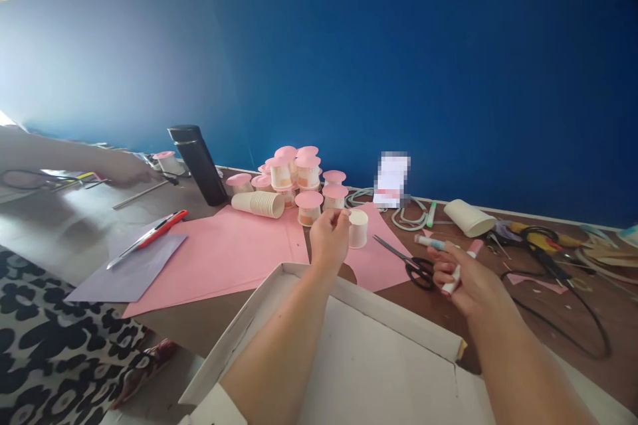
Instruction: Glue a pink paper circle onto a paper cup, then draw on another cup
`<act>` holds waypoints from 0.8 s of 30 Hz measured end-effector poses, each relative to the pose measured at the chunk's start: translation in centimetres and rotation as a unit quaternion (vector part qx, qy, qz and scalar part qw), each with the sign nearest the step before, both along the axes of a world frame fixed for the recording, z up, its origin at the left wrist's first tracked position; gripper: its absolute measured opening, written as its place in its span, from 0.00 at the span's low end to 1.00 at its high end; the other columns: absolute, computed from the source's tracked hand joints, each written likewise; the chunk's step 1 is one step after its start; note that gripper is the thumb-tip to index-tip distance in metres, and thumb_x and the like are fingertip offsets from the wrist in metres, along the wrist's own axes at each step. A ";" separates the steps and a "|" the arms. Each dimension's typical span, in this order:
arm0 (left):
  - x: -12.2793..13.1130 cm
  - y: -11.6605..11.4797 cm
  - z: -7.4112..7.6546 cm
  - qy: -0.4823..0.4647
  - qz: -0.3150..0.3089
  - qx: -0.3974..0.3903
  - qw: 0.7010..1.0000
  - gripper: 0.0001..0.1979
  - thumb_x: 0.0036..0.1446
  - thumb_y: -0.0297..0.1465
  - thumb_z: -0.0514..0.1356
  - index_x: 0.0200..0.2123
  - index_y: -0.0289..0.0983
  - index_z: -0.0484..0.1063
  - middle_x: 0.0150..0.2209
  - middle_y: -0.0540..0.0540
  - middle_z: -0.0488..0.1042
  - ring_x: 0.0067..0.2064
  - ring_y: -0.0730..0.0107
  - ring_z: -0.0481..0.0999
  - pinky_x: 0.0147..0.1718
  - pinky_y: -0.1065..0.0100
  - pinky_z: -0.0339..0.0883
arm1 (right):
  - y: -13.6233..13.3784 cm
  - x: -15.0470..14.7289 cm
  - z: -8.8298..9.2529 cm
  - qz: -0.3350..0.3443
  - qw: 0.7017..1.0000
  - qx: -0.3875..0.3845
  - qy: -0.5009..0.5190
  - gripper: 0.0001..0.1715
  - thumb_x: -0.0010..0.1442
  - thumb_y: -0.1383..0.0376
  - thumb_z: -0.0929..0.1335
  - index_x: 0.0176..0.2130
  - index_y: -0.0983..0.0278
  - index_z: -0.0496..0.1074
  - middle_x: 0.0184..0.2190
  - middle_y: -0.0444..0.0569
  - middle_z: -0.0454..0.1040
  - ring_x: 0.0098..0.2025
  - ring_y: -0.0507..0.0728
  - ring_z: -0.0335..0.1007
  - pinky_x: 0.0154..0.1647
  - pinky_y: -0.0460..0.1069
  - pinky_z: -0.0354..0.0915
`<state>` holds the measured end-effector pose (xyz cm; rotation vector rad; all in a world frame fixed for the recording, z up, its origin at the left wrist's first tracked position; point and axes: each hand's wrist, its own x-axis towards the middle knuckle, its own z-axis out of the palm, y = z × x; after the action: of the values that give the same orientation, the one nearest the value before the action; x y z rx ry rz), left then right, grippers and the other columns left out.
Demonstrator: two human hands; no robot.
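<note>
We take the small white paper cup (357,232) as our landmark; to its left, beyond our left hand (329,236), flat pink paper sheets (244,252) lie low, so a hand could pass over them; behind-left of it, the cluster of white paper cups with round pink tops (308,176) blocks us, fronted by a sideways stack of cream paper cups (258,204); to its right, black-handled metal scissors (419,272) lie flat, leaving passage above; farther right, our right hand (458,272) and a looping black cable (607,335) obstruct us; on its near side, the white cardboard tray's raised wall (399,312) bars a low approach.
</note>
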<state>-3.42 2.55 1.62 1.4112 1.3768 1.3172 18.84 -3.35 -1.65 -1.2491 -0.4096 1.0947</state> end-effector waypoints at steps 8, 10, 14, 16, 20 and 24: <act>2.0 -2.3 -0.4 0.031 -0.178 0.039 0.983 0.15 0.57 0.41 0.54 0.33 0.37 0.76 0.27 0.50 0.73 0.29 0.73 0.68 0.31 0.71 0.61 | -2.6 -4.4 3.1 0.205 0.978 0.032 -0.021 0.18 0.49 0.60 0.73 0.40 0.64 0.73 0.31 0.46 0.67 0.22 0.43 0.53 0.13 0.38 0.50; 2.1 -2.6 -0.2 -0.009 -0.223 0.012 0.975 0.18 0.56 0.44 0.56 0.36 0.37 0.76 0.28 0.49 0.73 0.29 0.74 0.68 0.30 0.71 0.61 | -3.1 -4.9 3.1 0.277 0.960 -0.007 -0.034 0.18 0.52 0.58 0.72 0.42 0.63 0.72 0.29 0.44 0.67 0.20 0.43 0.49 0.12 0.39 0.45; 2.0 -3.0 0.7 -0.103 -0.311 -0.064 0.942 0.24 0.52 0.49 0.58 0.41 0.36 0.75 0.29 0.49 0.73 0.29 0.76 0.68 0.30 0.71 0.63 | -3.5 -5.4 3.1 0.343 0.934 -0.055 -0.082 0.18 0.55 0.51 0.68 0.37 0.62 0.69 0.20 0.38 0.58 0.17 0.44 0.42 0.11 0.39 0.40; 1.9 -3.1 1.1 -0.148 -0.364 -0.095 0.915 0.24 0.51 0.49 0.60 0.42 0.35 0.75 0.31 0.47 0.74 0.30 0.75 0.70 0.32 0.70 0.65 | -3.6 -5.7 3.3 0.364 0.924 -0.060 -0.099 0.20 0.56 0.49 0.67 0.33 0.63 0.67 0.18 0.36 0.53 0.16 0.43 0.39 0.12 0.39 0.39; 1.9 -3.0 0.9 -0.191 -0.397 -0.131 0.888 0.21 0.48 0.46 0.64 0.37 0.34 0.76 0.28 0.48 0.72 0.28 0.76 0.70 0.30 0.71 0.64 | -4.0 -6.7 3.9 0.385 0.917 -0.049 -0.094 0.22 0.55 0.49 0.68 0.30 0.66 0.67 0.16 0.36 0.52 0.17 0.41 0.38 0.13 0.38 0.38; 1.7 -2.1 0.2 -0.270 -0.354 -0.160 0.881 0.18 0.45 0.43 0.67 0.30 0.32 0.75 0.27 0.49 0.70 0.27 0.79 0.68 0.29 0.73 0.62 | -3.9 -7.1 4.0 0.330 0.942 -0.040 -0.054 0.25 0.56 0.45 0.66 0.35 0.65 0.72 0.21 0.43 0.66 0.17 0.44 0.53 0.12 0.39 0.50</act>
<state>-1.71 0.48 1.78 1.0432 0.5677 0.8380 11.71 -7.29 2.40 -1.2782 -0.9197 1.6207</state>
